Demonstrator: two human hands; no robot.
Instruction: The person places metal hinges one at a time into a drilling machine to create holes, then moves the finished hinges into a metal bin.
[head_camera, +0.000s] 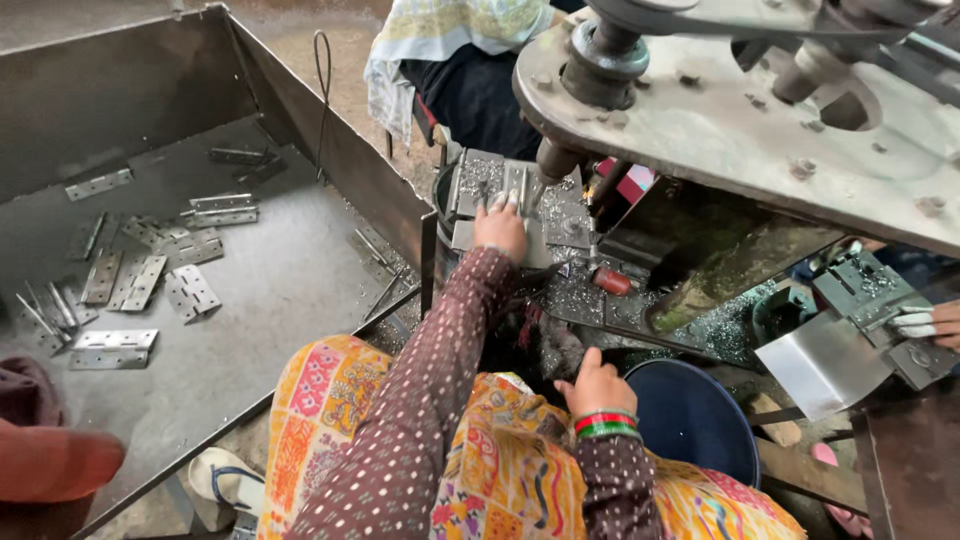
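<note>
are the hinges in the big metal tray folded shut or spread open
Mostly spread open: the hinges lie flat with both leaves side by side on the tray floor. A few narrow ones at the left may be folded; cannot tell.

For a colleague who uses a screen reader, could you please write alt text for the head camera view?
A seated person's left hand presses a metal hinge plate under a drill press spindle, while the right hand, with red and green bangles, rests near a dark blue bucket. To the left, a steel tray holds scattered hinges.
</note>
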